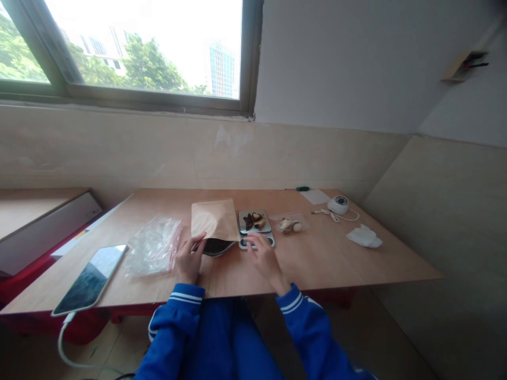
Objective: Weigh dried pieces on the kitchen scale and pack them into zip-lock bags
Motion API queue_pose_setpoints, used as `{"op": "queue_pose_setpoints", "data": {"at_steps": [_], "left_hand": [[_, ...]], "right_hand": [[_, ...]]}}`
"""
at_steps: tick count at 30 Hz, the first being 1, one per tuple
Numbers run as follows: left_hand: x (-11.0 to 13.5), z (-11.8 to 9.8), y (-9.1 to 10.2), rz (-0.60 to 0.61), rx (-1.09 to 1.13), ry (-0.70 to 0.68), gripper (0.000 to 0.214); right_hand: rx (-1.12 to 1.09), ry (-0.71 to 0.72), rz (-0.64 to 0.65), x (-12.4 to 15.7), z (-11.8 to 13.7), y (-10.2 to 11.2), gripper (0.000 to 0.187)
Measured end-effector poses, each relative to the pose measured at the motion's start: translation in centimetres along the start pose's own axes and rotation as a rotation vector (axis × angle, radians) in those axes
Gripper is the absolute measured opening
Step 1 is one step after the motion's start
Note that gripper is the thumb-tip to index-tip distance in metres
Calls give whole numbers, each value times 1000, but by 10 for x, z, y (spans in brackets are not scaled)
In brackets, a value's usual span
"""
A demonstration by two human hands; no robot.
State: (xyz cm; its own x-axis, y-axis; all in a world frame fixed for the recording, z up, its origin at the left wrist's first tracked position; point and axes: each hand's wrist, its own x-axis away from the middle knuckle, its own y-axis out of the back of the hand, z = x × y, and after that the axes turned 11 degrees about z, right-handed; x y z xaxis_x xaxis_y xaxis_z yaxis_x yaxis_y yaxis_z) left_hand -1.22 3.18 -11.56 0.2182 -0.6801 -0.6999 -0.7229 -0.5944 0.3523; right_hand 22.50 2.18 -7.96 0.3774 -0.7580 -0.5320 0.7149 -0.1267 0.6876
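Blue sleeves [174, 327] lead to the left hand [190, 259], pinching the lower edge of a kraft paper envelope [214, 219], and the empty right hand [264, 259], loosely curled at the front of a digital scale [242, 217] bearing dark dried pieces [253, 220] on the bench [336, 258].

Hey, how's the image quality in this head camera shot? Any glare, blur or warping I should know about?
In the head view, the window is overexposed, its sky blown out to white; the phone shows bright glare across its screen; the wide lens skews the table outline; the left hand and right hand look slightly soft, without heavy motion blur.
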Motion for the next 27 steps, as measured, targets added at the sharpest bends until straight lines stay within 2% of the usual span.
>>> {"op": "queue_pose_setpoints", "data": {"at_steps": [4,8,11,14,19,27], "left_hand": [[1,2,0,25,11,23,18],[1,1,0,19,-17,3,18],[0,0,1,2,-69,-54,17],[0,0,2,4,-104,-71,17],[0,0,2,20,-110,-47,18],[0,-2,3,45,-123,-51,18]], "right_hand": [[-103,122,239,3,49,-27,29],[57,87,384,-13,70,-62,41],[231,-26,436,-30,72,-80,46],[330,-117,483,-47,71,-91,38],[288,-228,488,-62,64,-102,33],[220,-326,461,-62,55,-108,31]]}}
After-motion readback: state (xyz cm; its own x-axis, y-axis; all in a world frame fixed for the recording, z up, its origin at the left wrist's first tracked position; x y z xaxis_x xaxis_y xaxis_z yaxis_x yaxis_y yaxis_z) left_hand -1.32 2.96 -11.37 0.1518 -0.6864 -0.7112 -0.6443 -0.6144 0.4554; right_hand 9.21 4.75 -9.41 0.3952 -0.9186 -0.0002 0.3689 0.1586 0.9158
